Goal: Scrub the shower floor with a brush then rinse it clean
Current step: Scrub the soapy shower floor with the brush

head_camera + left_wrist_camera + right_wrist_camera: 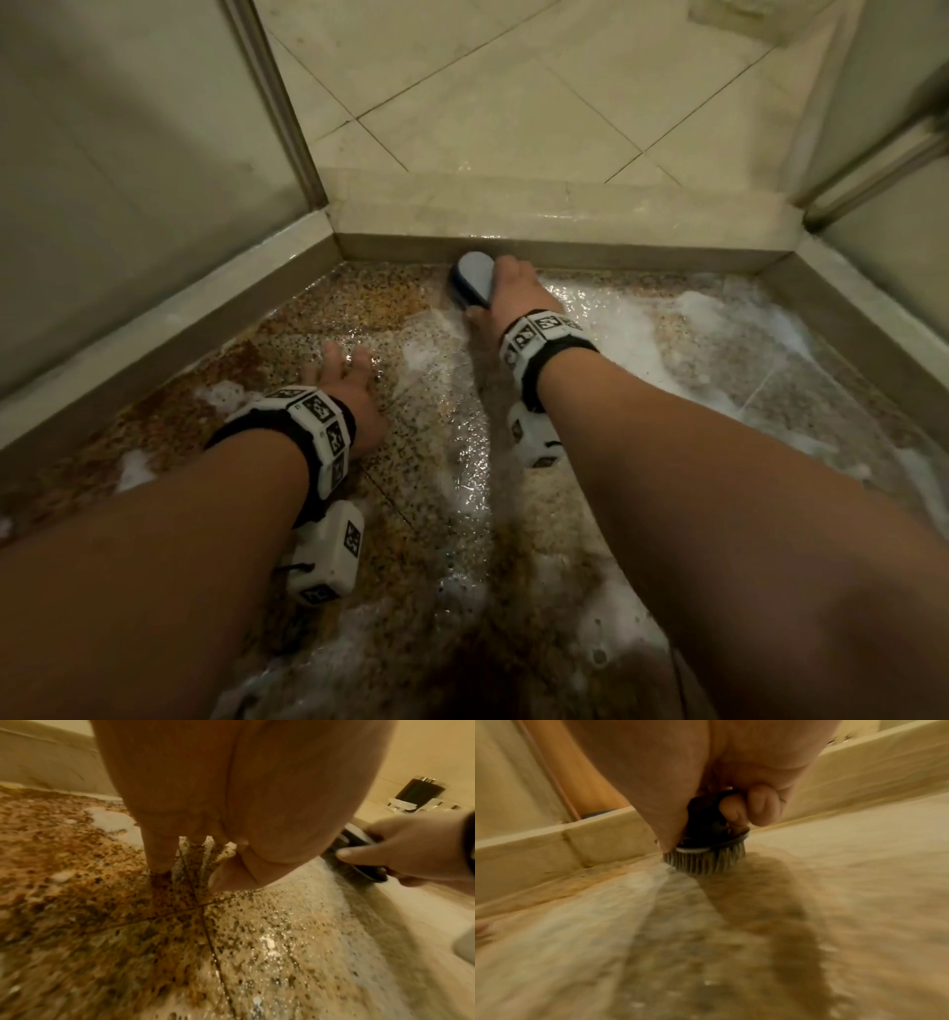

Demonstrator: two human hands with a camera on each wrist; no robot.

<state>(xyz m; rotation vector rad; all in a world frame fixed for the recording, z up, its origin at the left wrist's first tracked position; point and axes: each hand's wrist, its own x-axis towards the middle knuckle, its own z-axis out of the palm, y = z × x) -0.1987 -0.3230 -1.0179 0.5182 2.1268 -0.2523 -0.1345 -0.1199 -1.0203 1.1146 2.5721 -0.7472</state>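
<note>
The shower floor is speckled brown stone, wet and streaked with white foam. My right hand grips a blue-topped scrub brush close to the far curb, bristles down on the floor. In the right wrist view the brush stands on the stone, fingers curled round its dark handle. My left hand lies flat on the wet floor to the left, fingers spread. In the left wrist view its fingers press on the tile near a grout cross, and the right hand with the brush shows at the right.
A raised stone curb borders the floor at the far side and along both sides. Glass panels rise at left and right. Cream tiles lie beyond the curb. A dark container stands outside the shower. Foam covers the right part.
</note>
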